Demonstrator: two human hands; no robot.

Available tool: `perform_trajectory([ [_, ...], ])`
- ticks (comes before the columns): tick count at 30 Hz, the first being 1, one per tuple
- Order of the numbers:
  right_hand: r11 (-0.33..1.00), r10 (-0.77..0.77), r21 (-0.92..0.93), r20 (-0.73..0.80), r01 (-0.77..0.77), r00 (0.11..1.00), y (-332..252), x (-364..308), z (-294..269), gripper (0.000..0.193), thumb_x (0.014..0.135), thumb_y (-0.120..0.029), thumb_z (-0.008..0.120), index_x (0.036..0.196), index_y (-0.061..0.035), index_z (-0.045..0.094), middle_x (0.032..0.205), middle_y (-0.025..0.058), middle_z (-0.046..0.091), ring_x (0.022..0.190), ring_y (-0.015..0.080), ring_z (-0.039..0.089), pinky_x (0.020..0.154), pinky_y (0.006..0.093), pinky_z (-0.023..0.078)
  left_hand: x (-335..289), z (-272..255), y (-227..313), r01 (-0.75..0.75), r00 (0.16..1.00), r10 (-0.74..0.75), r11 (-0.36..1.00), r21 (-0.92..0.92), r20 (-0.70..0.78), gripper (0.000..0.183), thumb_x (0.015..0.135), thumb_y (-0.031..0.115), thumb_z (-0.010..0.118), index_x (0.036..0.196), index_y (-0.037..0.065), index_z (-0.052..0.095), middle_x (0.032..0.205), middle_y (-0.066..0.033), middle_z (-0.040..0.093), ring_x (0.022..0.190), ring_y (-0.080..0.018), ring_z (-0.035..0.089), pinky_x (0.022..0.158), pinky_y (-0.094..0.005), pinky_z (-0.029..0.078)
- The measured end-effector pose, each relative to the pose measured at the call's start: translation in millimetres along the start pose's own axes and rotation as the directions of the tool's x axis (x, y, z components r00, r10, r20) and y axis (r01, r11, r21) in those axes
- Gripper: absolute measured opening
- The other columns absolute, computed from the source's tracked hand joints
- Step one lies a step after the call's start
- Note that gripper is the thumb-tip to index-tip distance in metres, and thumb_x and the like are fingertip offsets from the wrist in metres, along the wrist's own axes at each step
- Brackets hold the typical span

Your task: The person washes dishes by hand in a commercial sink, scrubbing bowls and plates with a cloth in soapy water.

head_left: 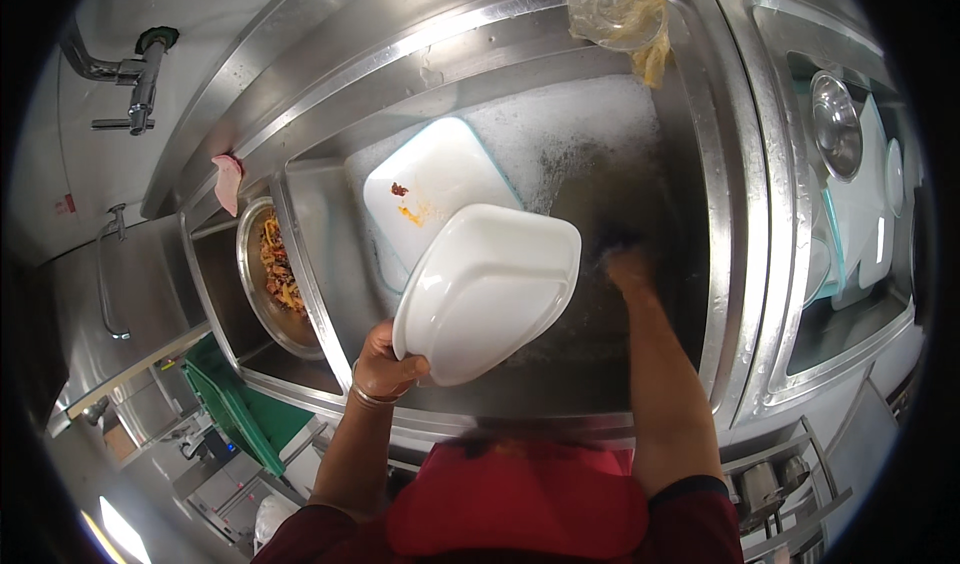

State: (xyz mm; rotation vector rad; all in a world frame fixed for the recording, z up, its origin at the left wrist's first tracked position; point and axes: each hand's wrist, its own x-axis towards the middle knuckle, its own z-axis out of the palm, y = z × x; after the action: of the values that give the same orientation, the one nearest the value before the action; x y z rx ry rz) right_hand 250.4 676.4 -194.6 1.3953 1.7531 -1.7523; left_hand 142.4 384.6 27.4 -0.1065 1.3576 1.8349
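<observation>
Over the left part of a soapy, water-filled steel sink, a white deep serving dish with angled sides is tilted up on edge. My left hand grips its near left rim, the thumb pressed on the dish. Behind the dish a white tray with a pale blue edge leans in the sink, smeared with orange and dark red food bits. My right hand reaches down into murky water. Its fingers are under the surface beside a dark blurred patch, so what they hold, if anything, is hidden.
A steel bowl of food scraps sits in the narrow left basin, near a pink cloth. A clear lid with yellow netting rests on the far rim. The right basin holds a metal bowl and white dishes. A green bin stands lower left.
</observation>
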Motion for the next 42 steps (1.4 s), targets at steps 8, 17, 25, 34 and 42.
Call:
perform_trajectory([
  [8, 0.692, -0.72, 0.143, 0.06, 0.708, 0.691, -148.3, -124.1, -25.2, 0.031, 0.068, -0.003, 0.071, 0.098, -0.0004, 0.062, 0.101, 0.0123, 0.061, 0.093, 0.0223, 0.059, 0.081, 0.0303, 0.047, 11.7, 6.5, -18.7, 0.062, 0.997, -0.062, 0.998, -0.004, -0.039, 0.038, 0.07, -0.004, 0.069, 0.106, -0.002, 0.058, 0.099, -0.0109, 0.064, 0.087, -0.0185, 0.061, 0.079, -0.0317, 0.048],
  [17, 0.725, -0.674, 0.175, -0.018, 0.666, 0.738, -131.7, -93.0, 6.9, 0.027, 0.075, -0.008, 0.064, 0.101, 0.0006, 0.061, 0.102, 0.0162, 0.06, 0.094, 0.0281, 0.058, 0.083, 0.0322, 0.045, 17.3, 19.3, 5.9, 0.066, 0.998, -0.066, 0.992, 0.11, -0.006, 0.039, 0.072, -0.002, 0.068, 0.108, -0.003, 0.056, 0.099, -0.01, 0.063, 0.087, -0.0178, 0.06, 0.08, -0.0315, 0.048],
  [25, 0.61, -0.641, -0.618, -0.016, 0.497, 0.767, -34.8, -56.0, 11.0, 0.025, 0.074, -0.008, 0.062, 0.099, -0.0026, 0.062, 0.097, 0.0169, 0.061, 0.096, 0.0349, 0.057, 0.085, 0.0366, 0.045, 26.6, 35.0, -8.7, 0.063, 0.983, -0.086, 0.987, -0.147, -0.16, 0.045, 0.072, -0.006, 0.052, 0.117, -0.004, 0.048, 0.107, -0.0127, 0.06, 0.096, -0.0218, 0.059, 0.087, -0.0342, 0.045],
  [34, 0.974, -0.222, 0.05, 0.049, 0.22, 0.974, -83.9, -94.1, -6.7, 0.03, 0.07, -0.008, 0.066, 0.099, 0.001, 0.062, 0.087, 0.0129, 0.065, 0.081, 0.02, 0.062, 0.072, 0.029, 0.047, 45.5, 45.5, -17.6, -0.049, 0.97, 0.018, 0.991, -0.122, -0.243, 0.031, 0.083, 0.0, 0.048, 0.114, -0.004, 0.049, 0.106, -0.0108, 0.059, 0.097, -0.0175, 0.056, 0.088, -0.0299, 0.042],
  [42, 0.653, -0.748, 0.116, -0.056, 0.749, 0.661, -140.1, -182.8, 54.4, 0.033, 0.072, 0.001, 0.062, 0.105, -0.0008, 0.059, 0.104, 0.0157, 0.053, 0.094, 0.0295, 0.056, 0.083, 0.0331, 0.044, 58.8, 69.8, -37.8, -0.204, 0.963, 0.155, 0.954, -0.22, -0.218, 0.024, 0.09, 0.003, 0.047, 0.114, -0.001, 0.049, 0.105, -0.0084, 0.06, 0.094, -0.0154, 0.056, 0.086, -0.0277, 0.044],
])
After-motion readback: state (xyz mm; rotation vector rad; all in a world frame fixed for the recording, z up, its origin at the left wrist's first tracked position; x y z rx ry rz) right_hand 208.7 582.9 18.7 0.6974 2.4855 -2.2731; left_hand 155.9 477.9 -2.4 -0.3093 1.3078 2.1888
